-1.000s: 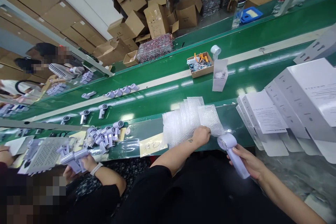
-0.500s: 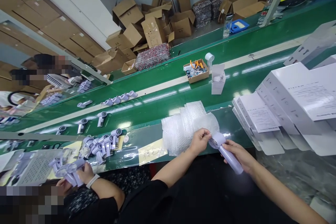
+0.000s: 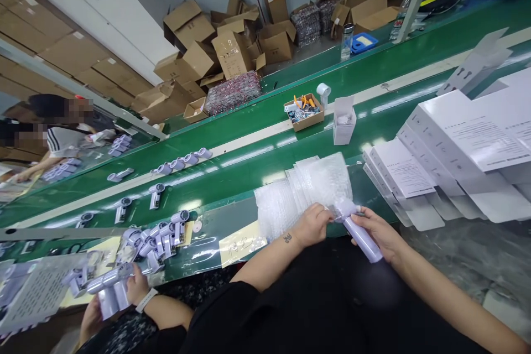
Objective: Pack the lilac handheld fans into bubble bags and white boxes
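A lavender handheld fan is gripped around its handle by my right hand, its round head tilted up toward the bench. My left hand pinches the near edge of a bubble-wrap bag. The fan's head is at the mouth of this bag, partly behind clear film; how far inside it is I cannot tell. Under and left of the bag, more bubble-wrap bags lie overlapped on the green bench.
White boxes with printed sides stand at the right. A paper label lies left of the bags, beside a pile of fans. A co-worker's hands hold fans at lower left. A small carton of parts and an open white box stand beyond.
My right hand has brought the fan left to the bag's mouth. My left hand has lifted and pinched the bag's edge, and film now covers part of the fan's head.
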Demonstrator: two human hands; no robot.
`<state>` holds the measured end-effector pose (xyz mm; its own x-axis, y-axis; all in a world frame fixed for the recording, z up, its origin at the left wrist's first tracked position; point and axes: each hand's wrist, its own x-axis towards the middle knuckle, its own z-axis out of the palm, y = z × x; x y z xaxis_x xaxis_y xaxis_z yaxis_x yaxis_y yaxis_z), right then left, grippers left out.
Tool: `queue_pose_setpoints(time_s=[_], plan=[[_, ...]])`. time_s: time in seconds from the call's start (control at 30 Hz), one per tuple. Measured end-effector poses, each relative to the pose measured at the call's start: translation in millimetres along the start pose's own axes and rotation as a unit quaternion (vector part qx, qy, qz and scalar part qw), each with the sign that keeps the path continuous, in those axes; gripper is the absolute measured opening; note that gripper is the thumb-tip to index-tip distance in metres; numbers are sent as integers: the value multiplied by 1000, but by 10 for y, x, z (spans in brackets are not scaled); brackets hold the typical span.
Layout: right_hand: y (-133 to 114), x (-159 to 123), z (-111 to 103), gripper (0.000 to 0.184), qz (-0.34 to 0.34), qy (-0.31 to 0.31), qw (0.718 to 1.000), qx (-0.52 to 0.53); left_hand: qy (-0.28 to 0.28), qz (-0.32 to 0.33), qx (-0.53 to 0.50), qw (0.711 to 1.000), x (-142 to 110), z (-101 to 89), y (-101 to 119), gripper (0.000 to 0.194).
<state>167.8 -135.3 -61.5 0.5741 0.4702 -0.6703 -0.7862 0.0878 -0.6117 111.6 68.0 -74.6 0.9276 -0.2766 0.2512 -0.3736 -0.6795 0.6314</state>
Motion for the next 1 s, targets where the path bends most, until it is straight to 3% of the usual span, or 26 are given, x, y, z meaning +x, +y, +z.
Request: queue_pose_setpoints(time_s=[0.13,0.27,0.33,0.43,0.5,0.57,0.63,0.67,0.7,0.77,0.83,0.87,0.93,1.0], plan=[[96,27,132,33,-13,93,995,45,-5,-83,-57,995,11,165,98,16],[135,74,135,31,30,82,989,115,-68,-174,-206,961,311,186,233,7],[91,45,66,26,65,78,989,111,-82,-261,-287,918,460,141,256,4],[-18,-99,-62,20,66,54,996,6,-76,-366,-394,840,544,44,257,12],[-104,-241,-125,21,19,42,992,-114,-71,-409,-460,785,502,-32,269,23],[-205,-393,-151,24,-55,44,969,-235,-73,-431,-522,732,416,-128,300,34],[-321,-532,-129,24,-128,39,936,-324,-66,-415,-565,710,333,-258,338,40],[-380,-589,-97,24,-156,30,922,-352,-56,-391,-570,721,306,-336,355,41],[-436,-634,-49,24,-176,15,912,-370,-42,-359,-555,750,295,-421,370,41],[-514,-681,85,23,-198,-33,903,-380,-36,-276,-468,839,319,-584,390,52],[-526,-664,237,22,-211,-103,905,-354,-95,-181,-356,912,385,-696,407,85],[-504,-634,297,21,-215,-136,910,-328,-146,-136,-312,929,419,-717,417,95],[-412,-549,342,21,-220,-149,932,-245,-230,-78,-252,937,453,-680,434,78],[-288,-460,254,24,-231,-58,962,-135,-247,-71,-200,946,409,-552,427,38]])
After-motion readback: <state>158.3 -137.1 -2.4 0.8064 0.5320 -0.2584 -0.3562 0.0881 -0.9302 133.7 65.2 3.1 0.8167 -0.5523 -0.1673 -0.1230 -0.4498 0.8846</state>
